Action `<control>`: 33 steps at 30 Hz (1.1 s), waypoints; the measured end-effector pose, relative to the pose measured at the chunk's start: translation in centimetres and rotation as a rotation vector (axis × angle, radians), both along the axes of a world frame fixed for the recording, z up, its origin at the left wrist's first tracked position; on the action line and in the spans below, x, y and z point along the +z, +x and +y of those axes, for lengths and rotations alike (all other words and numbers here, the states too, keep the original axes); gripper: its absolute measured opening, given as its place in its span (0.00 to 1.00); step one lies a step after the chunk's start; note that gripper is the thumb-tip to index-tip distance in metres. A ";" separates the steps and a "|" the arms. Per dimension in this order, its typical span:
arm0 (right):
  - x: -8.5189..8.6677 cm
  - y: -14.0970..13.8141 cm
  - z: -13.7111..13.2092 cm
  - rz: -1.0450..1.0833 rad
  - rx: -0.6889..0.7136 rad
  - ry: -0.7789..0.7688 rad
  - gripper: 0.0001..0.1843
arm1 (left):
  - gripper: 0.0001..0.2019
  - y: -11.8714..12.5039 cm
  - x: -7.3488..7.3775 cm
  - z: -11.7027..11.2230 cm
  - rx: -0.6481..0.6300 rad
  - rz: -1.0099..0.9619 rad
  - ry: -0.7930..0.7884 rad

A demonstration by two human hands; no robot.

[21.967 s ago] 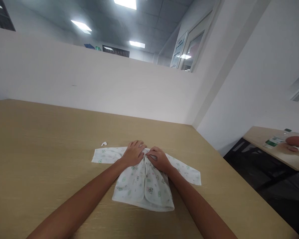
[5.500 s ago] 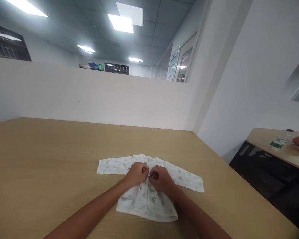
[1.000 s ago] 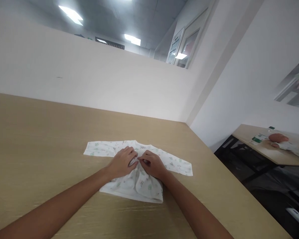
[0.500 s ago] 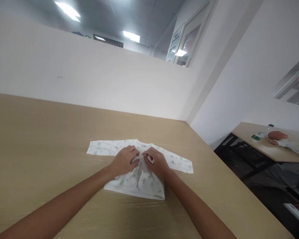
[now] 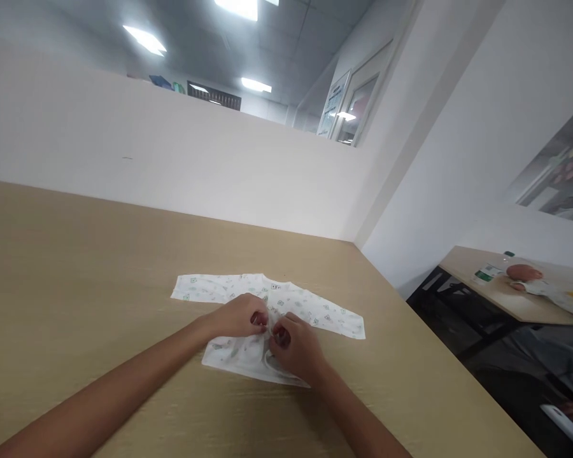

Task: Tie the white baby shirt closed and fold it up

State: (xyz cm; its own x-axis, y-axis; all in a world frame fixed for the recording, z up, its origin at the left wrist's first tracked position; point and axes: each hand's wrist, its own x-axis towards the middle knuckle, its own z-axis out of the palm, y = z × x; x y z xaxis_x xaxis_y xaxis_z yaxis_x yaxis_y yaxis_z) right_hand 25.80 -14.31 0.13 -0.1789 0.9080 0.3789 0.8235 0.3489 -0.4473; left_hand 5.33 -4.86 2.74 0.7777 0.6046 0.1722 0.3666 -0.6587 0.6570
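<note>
A small white baby shirt (image 5: 310,310) with a pale green print lies spread flat on the wooden table (image 5: 76,273), its sleeves out to both sides. My left hand (image 5: 239,316) and my right hand (image 5: 293,346) meet over the shirt's front opening, below the chest. The fingers of both are curled and pinch the two front edges where they overlap. My forearms reach in from the bottom of the view and hide part of the lower shirt.
A white partition wall (image 5: 172,165) runs along the table's far edge and turns at the right corner. The table's right edge drops to a dark floor. A second table (image 5: 506,299) at the right carries a bottle and a doll-like figure (image 5: 523,273).
Both hands have slid nearer to me along the shirt's front opening, from the chest toward the hem. The shirt has stayed in place.
</note>
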 end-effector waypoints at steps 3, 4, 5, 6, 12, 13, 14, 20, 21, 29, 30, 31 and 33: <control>-0.1 -0.1 0.1 0.004 -0.003 0.022 0.06 | 0.04 0.0 -0.1 0.2 0.002 0.016 -0.064; -0.1 -0.1 0.1 0.014 -0.002 0.035 0.06 | 0.05 0.0 -0.2 0.4 0.016 0.007 -0.093; -0.1 -0.1 0.2 0.028 -0.002 0.051 0.06 | 0.06 0.0 -0.3 0.5 0.027 -0.002 -0.123; -0.1 -0.1 0.2 0.048 -0.003 0.068 0.06 | 0.06 0.0 -0.4 0.6 0.035 -0.012 -0.151; -0.2 -0.5 0.6 0.217 0.033 0.138 0.05 | 0.06 0.3 -0.6 1.0 0.065 -0.075 -0.311; -0.2 -0.6 0.6 0.234 0.042 0.140 0.05 | 0.06 0.3 -0.6 1.0 0.061 -0.081 -0.347; -0.2 -0.7 0.6 0.246 0.047 0.141 0.05 | 0.06 0.3 -0.6 1.0 0.051 -0.087 -0.389; 0.0 -1.0 0.6 0.292 0.091 0.108 0.05 | 0.06 0.3 -0.7 0.9 -0.033 -0.195 -0.647; 0.1 -0.9 0.6 0.297 0.108 0.091 0.06 | 0.06 0.3 -0.7 0.9 -0.040 -0.209 -0.686; 0.0 -0.6 0.9 0.401 0.078 0.023 0.03 | 0.05 -0.1 -1.2 1.3 -0.081 -0.253 -0.840; -0.1 -0.6 0.9 0.406 0.077 0.016 0.03 | 0.05 -0.1 -1.3 1.4 -0.087 -0.254 -0.850; -0.1 -0.6 0.9 0.410 0.077 0.012 0.03 | 0.05 -0.1 -1.3 1.5 -0.090 -0.255 -0.857; -0.1 -0.5 0.9 0.413 0.079 0.012 0.03 | 0.06 -0.1 -1.3 1.6 -0.095 -0.249 -0.860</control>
State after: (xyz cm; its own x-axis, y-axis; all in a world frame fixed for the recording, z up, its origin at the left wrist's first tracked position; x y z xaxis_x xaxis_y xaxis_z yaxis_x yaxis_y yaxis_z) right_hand 25.27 -13.38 -0.01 -0.0784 0.8925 0.4443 0.5464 0.4112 -0.7296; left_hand 5.21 -3.30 1.46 0.8319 0.5371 -0.1397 0.1164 0.0771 0.9902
